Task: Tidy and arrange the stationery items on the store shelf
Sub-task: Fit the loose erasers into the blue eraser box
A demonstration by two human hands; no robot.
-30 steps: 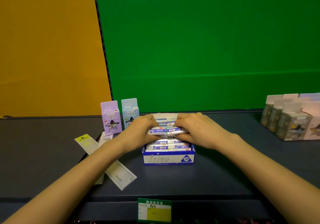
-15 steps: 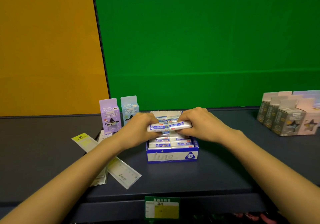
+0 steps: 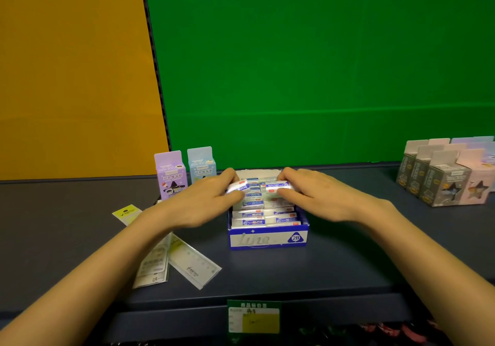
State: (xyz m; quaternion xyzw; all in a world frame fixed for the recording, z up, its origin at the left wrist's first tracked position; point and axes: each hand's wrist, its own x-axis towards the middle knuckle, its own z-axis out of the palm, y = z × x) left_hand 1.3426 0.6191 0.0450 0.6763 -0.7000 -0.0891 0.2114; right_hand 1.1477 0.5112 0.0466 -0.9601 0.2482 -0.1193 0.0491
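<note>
A blue and white display box (image 3: 267, 239) marked 2B stands on the dark shelf (image 3: 334, 260), filled with rows of small white and blue packs (image 3: 254, 222). My left hand (image 3: 203, 202) pinches one small pack (image 3: 238, 186) over the back left of the box. My right hand (image 3: 318, 195) pinches another small pack (image 3: 277, 184) over the back right. The two held packs lie end to end, slightly above the rows below.
A purple carton (image 3: 171, 175) and a light blue carton (image 3: 201, 164) stand left of the box. Flat ruler packs (image 3: 192, 265) lie loose under my left forearm. Grey and pink boxes (image 3: 444, 182) stand at the right. A green price tag (image 3: 254, 317) hangs on the shelf edge.
Both hands have moved toward the back of the box with their packs, and the two packs now sit a little apart. The camera has tilted slightly.
</note>
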